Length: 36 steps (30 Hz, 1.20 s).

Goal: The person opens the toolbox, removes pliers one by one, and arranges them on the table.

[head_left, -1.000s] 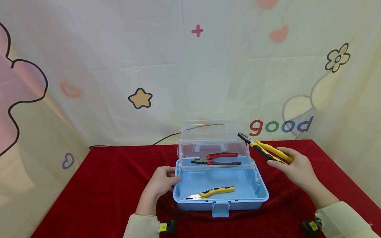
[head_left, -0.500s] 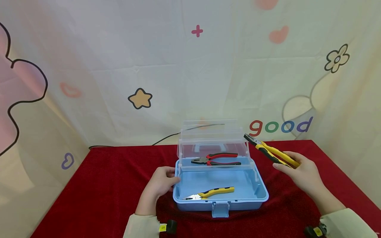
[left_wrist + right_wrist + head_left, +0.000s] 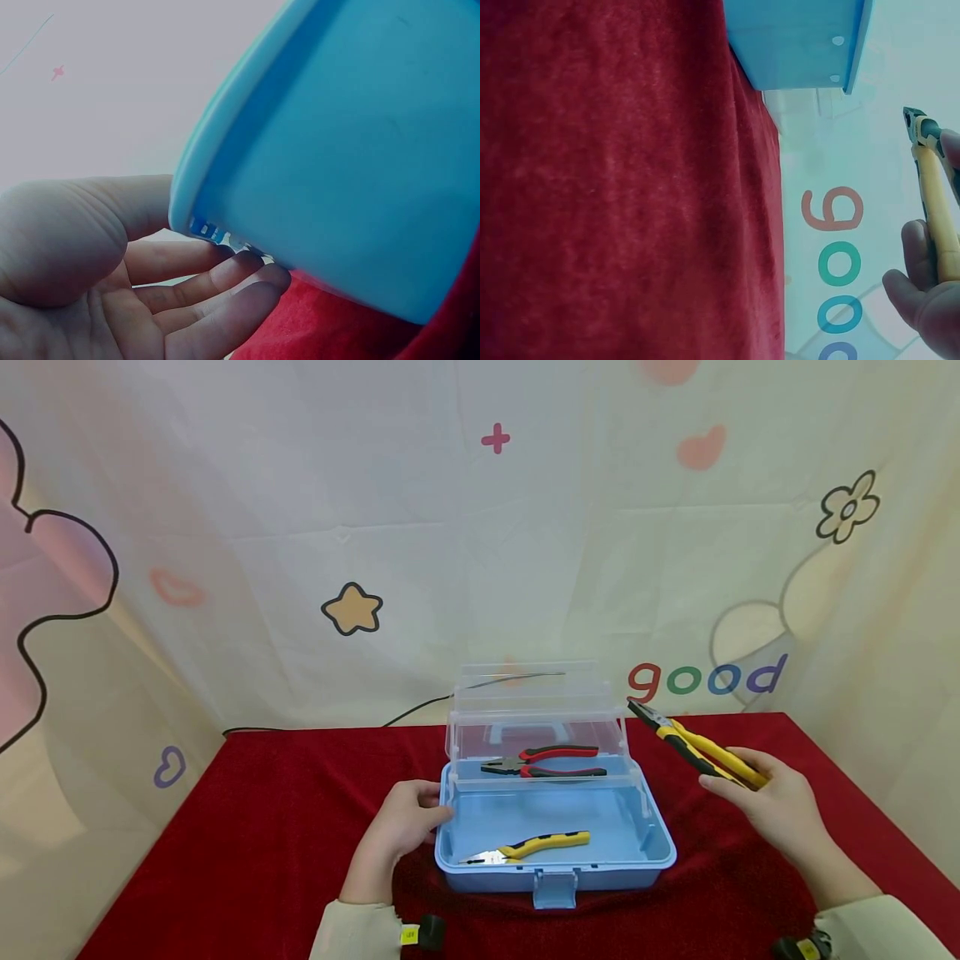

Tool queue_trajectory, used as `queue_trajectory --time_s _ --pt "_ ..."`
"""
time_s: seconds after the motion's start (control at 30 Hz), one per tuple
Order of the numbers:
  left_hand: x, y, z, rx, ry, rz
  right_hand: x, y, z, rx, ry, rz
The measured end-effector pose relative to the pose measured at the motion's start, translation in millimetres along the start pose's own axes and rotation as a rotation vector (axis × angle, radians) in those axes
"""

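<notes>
My left hand grips the left side of a light blue toolbox, thumb at its rim; in the left wrist view the fingers curl at the box's corner. Inside, near the front, lie needle-nose pliers with a yellow and black handle. Combination pliers with red and black handles lie toward the back, seen through clear plastic. Off to the right of the box, my right hand holds yellow and black pliers by the handles, raised, jaws pointing up and left.
The toolbox's clear lid stands raised at the back, and its front latch hangs down. A red cloth covers the table. Behind it hangs a printed curtain, with a thin black cable along the table's back edge.
My right hand has moved right and slightly down, carrying the yellow and black pliers farther from the toolbox. The left hand and the box have stayed put.
</notes>
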<state>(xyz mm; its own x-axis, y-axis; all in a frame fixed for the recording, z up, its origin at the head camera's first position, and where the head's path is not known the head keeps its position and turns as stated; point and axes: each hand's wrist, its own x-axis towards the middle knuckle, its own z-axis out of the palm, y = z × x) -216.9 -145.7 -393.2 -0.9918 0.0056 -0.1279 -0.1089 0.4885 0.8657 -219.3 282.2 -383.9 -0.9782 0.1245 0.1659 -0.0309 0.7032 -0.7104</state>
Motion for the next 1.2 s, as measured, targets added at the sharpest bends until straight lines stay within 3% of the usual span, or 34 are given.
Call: queue_trajectory --time_s 1.2 --pt "-0.3 0.3 0.5 -0.001 0.002 0.002 -6.3 20 2 -0.079 -0.022 0.083"
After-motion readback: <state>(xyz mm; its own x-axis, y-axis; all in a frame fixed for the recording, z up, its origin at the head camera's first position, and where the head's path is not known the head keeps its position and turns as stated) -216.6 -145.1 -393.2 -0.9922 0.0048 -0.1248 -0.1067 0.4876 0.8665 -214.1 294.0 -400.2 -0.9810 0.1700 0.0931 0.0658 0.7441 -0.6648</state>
